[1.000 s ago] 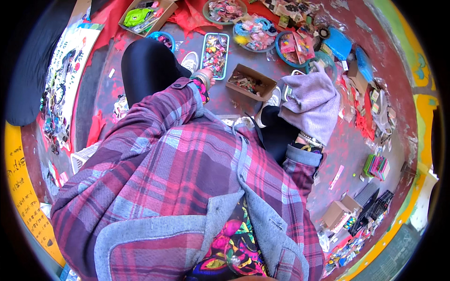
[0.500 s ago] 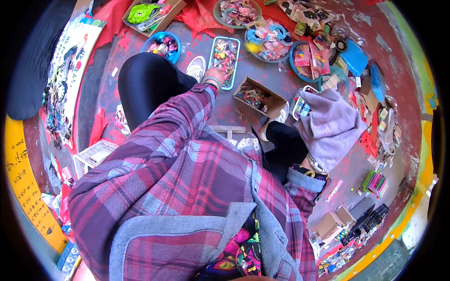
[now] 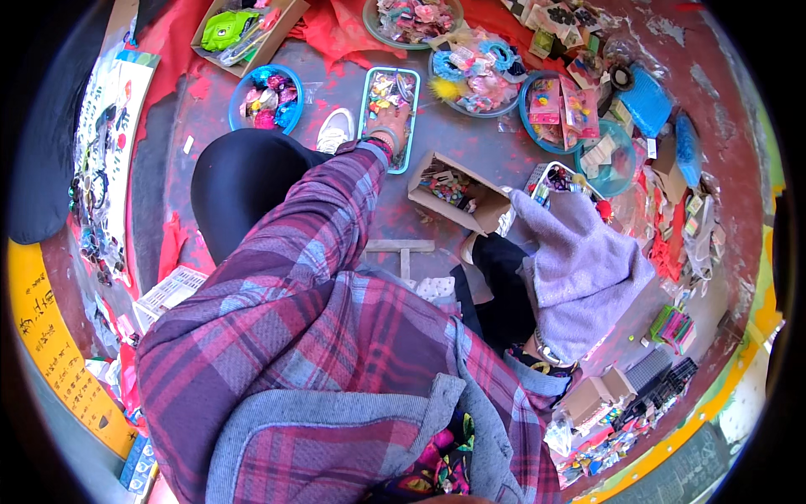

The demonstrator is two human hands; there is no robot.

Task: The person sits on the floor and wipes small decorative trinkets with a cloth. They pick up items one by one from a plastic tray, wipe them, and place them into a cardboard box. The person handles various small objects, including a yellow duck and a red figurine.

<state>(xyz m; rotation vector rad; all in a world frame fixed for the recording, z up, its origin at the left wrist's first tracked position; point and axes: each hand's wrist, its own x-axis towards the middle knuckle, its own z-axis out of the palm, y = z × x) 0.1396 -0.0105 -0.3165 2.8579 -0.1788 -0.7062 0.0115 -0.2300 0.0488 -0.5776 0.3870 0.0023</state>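
My left hand reaches into a mint-rimmed tray of small colourful trinkets. Its fingers look spread over the pieces, with nothing visibly gripped. A lilac cloth lies bunched over my right knee area and covers my right hand. Only the wrist with a watch shows there, so the fingers are hidden. Right of the tray, an open cardboard box holds small packaged items. Behind it is a white basket, partly covered by the cloth.
Blue basins of hair ornaments, plus a basin of pink pieces, stand at the back. A cardboard box with a green item is at the far left. A white crate sits left. A small stand lies between my legs.
My left hand has gone from the tray's near left side into its contents, fingers now spread. The whole view has shifted slightly. The lilac cloth stays over my right hand.
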